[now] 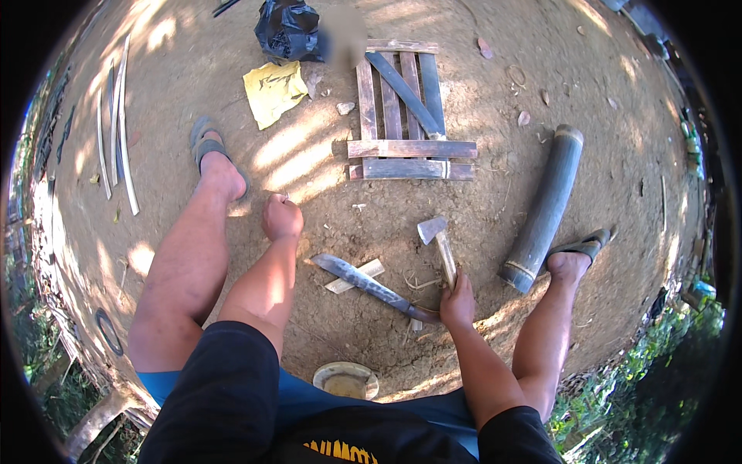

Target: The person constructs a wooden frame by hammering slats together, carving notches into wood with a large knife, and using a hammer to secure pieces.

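Note:
My right hand (pixel 457 300) is closed around the lower end of the pale wooden handle of a small hatchet (pixel 432 229), whose grey metal head points away from me. Just left of that hand lies a machete (pixel 365 284), its long dark blade resting across a piece of split bamboo (pixel 355 276) and its grip end close to my fingers. My left hand (pixel 282 218) is closed in a fist above the dirt; whatever its fingers hold is too small to make out. Farther off, a slatted bamboo frame (pixel 393 116) lies flat, with one strip set diagonally across it.
A thick bamboo pole (pixel 545 209) lies beside my right foot. Beyond my left foot are a yellow sheet (pixel 274 91) and a black plastic bag (pixel 287 32). Long thin strips (pixel 122 124) lie at far left. A shallow round bowl (pixel 345 380) sits close to me.

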`<action>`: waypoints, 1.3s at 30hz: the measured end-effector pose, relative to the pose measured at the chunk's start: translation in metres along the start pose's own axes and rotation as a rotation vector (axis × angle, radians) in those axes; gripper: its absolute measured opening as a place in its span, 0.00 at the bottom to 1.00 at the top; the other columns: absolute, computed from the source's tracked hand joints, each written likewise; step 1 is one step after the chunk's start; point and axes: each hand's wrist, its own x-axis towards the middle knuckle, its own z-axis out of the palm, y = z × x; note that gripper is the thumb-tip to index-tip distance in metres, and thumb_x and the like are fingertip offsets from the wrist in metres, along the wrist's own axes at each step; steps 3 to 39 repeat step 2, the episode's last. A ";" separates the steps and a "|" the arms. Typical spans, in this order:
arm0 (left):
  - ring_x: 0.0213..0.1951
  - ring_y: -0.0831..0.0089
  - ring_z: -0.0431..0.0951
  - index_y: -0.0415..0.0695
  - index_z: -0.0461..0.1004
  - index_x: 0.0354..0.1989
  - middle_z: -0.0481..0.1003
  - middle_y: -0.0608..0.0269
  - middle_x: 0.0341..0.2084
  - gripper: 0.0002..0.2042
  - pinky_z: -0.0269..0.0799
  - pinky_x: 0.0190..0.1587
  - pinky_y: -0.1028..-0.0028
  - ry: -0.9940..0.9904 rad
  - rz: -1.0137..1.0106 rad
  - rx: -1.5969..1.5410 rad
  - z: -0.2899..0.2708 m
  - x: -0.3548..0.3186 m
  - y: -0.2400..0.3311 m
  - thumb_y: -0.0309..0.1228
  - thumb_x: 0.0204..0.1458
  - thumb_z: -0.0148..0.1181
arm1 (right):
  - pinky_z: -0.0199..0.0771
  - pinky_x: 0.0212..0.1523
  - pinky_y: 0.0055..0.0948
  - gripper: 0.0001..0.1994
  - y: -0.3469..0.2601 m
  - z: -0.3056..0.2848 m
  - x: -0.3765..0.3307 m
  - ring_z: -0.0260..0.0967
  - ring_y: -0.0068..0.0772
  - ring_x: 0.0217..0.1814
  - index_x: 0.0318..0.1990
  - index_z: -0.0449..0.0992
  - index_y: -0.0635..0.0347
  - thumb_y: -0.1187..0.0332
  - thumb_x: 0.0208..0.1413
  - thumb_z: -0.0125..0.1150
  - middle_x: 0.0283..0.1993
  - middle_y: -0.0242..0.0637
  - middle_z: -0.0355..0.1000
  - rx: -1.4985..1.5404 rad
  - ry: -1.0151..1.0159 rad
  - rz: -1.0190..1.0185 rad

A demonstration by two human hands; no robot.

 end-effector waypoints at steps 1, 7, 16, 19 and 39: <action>0.51 0.54 0.78 0.46 0.79 0.41 0.78 0.53 0.47 0.10 0.72 0.55 0.57 0.006 -0.008 -0.010 0.003 0.003 -0.005 0.35 0.57 0.57 | 0.72 0.53 0.53 0.26 -0.001 0.000 0.001 0.70 0.64 0.54 0.64 0.63 0.55 0.72 0.57 0.58 0.54 0.56 0.70 0.004 -0.011 0.002; 0.51 0.54 0.78 0.46 0.79 0.42 0.78 0.53 0.48 0.10 0.72 0.55 0.57 0.012 -0.017 -0.021 0.005 0.007 -0.010 0.35 0.57 0.57 | 0.72 0.53 0.53 0.27 -0.001 0.000 0.002 0.70 0.63 0.54 0.66 0.63 0.54 0.72 0.57 0.59 0.54 0.55 0.70 0.005 -0.019 0.000; 0.51 0.54 0.78 0.46 0.79 0.42 0.78 0.53 0.48 0.10 0.72 0.55 0.57 0.012 -0.017 -0.021 0.005 0.007 -0.010 0.35 0.57 0.57 | 0.72 0.53 0.53 0.27 -0.001 0.000 0.002 0.70 0.63 0.54 0.66 0.63 0.54 0.72 0.57 0.59 0.54 0.55 0.70 0.005 -0.019 0.000; 0.51 0.54 0.78 0.46 0.79 0.42 0.78 0.53 0.48 0.10 0.72 0.55 0.57 0.012 -0.017 -0.021 0.005 0.007 -0.010 0.35 0.57 0.57 | 0.72 0.53 0.53 0.27 -0.001 0.000 0.002 0.70 0.63 0.54 0.66 0.63 0.54 0.72 0.57 0.59 0.54 0.55 0.70 0.005 -0.019 0.000; 0.51 0.54 0.78 0.46 0.79 0.42 0.78 0.53 0.48 0.10 0.72 0.55 0.57 0.012 -0.017 -0.021 0.005 0.007 -0.010 0.35 0.57 0.57 | 0.72 0.53 0.53 0.27 -0.001 0.000 0.002 0.70 0.63 0.54 0.66 0.63 0.54 0.72 0.57 0.59 0.54 0.55 0.70 0.005 -0.019 0.000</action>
